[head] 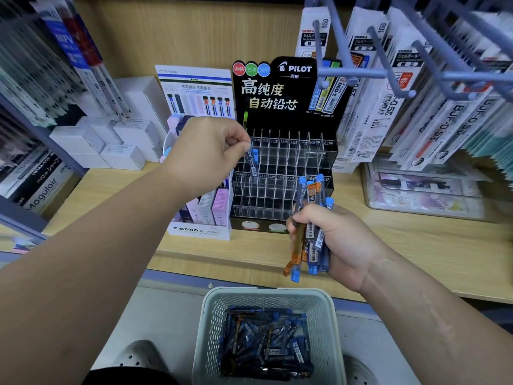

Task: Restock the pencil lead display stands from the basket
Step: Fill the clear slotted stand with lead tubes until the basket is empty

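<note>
A single blue lead tube is pinched at its top by the left grip, at the left edge of the clear display stand on the shelf. A bundle of tubes, blue and orange, is grasped in the right grip, near the stand's right front. More tubes lie in the basket, nearest.

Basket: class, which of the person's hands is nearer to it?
Right. The right hand, holding a bunch of lead cases, hangs just above the basket; the left hand is farther up at the Pilot stand, pinching one case.
</note>
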{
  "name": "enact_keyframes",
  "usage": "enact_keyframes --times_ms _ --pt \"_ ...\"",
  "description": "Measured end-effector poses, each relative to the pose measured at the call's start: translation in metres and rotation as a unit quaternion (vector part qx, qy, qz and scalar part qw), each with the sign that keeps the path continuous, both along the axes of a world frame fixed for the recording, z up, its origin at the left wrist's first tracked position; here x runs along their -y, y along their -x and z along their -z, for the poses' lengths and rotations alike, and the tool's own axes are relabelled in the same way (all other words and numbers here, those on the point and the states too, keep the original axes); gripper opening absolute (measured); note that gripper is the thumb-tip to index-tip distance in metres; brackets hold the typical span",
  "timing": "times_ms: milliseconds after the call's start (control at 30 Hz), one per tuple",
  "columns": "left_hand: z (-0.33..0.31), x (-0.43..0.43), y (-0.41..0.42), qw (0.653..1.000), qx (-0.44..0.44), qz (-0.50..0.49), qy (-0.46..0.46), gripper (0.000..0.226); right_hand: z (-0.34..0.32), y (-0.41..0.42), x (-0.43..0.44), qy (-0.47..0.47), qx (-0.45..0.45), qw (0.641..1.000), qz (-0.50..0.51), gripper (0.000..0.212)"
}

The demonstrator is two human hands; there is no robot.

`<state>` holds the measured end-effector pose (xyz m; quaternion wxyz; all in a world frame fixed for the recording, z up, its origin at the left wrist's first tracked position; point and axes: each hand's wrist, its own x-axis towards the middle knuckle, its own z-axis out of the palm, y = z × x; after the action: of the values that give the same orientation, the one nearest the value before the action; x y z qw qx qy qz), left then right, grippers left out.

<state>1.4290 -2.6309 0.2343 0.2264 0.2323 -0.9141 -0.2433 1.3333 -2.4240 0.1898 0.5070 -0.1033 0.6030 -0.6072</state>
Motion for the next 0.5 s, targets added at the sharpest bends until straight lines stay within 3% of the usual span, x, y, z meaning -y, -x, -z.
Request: enact_keyframes --times_ms 500 --pt "-0.0097 0.0072 0.0084 0.995 0.045 0.066 0.060 0.009 0.0007 0.0042 -0.0032 -0.009 0.013 1.000 0.001 0.004"
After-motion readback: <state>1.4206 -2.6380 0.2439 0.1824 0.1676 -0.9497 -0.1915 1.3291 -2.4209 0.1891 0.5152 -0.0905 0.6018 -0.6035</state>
